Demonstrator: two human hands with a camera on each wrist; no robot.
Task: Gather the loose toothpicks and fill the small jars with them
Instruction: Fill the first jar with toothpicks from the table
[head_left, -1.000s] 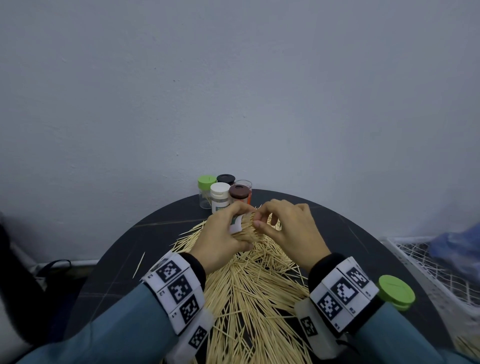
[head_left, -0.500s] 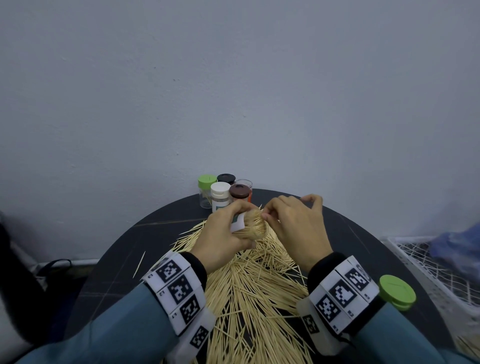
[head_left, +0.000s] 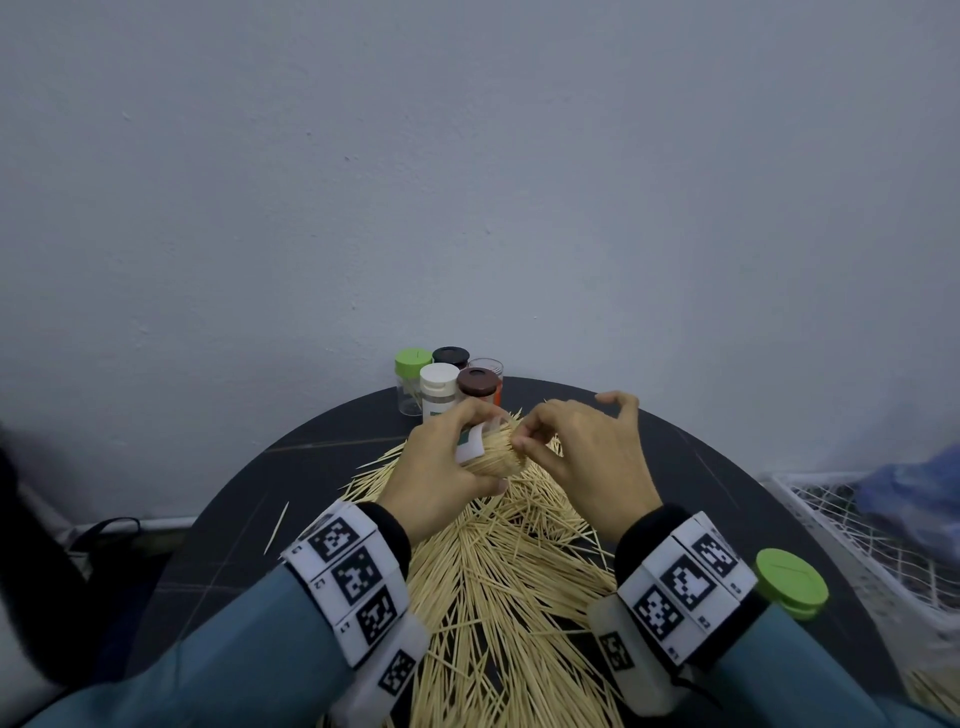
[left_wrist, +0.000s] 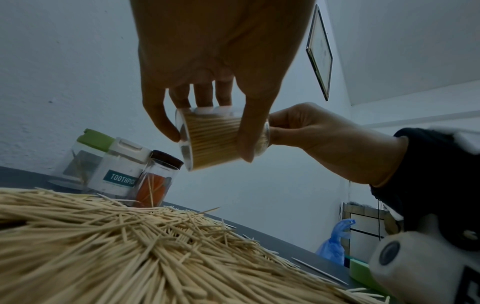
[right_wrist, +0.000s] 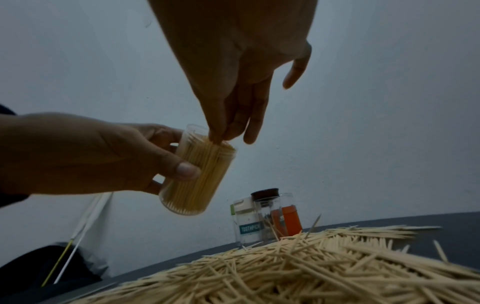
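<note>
The left hand (head_left: 441, 467) grips a clear plastic jar packed with pale wooden toothpicks (right_wrist: 197, 172) while the right hand's (head_left: 582, 457) fingers (right_wrist: 221, 131) pinch at its mouth, apparently seating the last sticks; capping it likely follows.

Dim, cool light — wrist views dark, grainy, edges warped, blurred.

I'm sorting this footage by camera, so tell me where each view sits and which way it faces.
Head: on the person's head, looking forward and down at the round table; both hands and sleeves show.
Left wrist: under the left hand, looking along its fingers at the held jar; the right hand shows too.
Right wrist: under the right hand, looking along its fingers touching the jar's toothpicks.
All views share the held jar, the loose toothpicks and the standing jars.
</note>
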